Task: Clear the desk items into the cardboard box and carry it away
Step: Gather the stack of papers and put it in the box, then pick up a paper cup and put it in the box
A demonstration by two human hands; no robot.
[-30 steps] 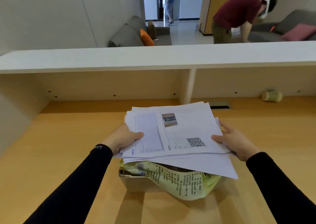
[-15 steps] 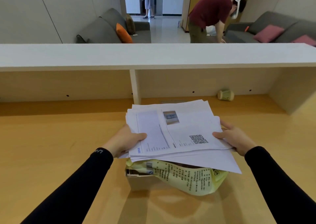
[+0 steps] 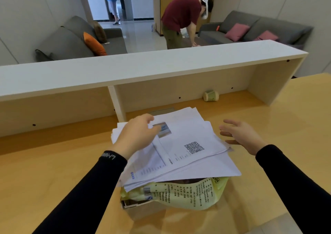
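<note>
A loose stack of white printed papers [image 3: 188,144] lies across the top of a small cardboard box [image 3: 143,209] on the wooden desk [image 3: 53,162]. A yellow-green printed plastic bag [image 3: 179,192] bulges out of the box under the papers. My left hand [image 3: 138,137] rests flat on the stack's left side, fingers spread over the sheets. My right hand [image 3: 241,135] hovers open just right of the papers, not touching them. Most of the box is hidden by the papers and bag.
A pale green cup [image 3: 211,96] lies on its side at the back of the desk under the white shelf [image 3: 143,67]. A white upright divider [image 3: 116,103] stands behind the papers. Beyond the shelf a person [image 3: 182,19] bends over near grey sofas.
Both hands let go of the paper stack, which now rests on the box. My left hand moved on top of the sheets; my right hand drew away to the right. The view shifted left.
</note>
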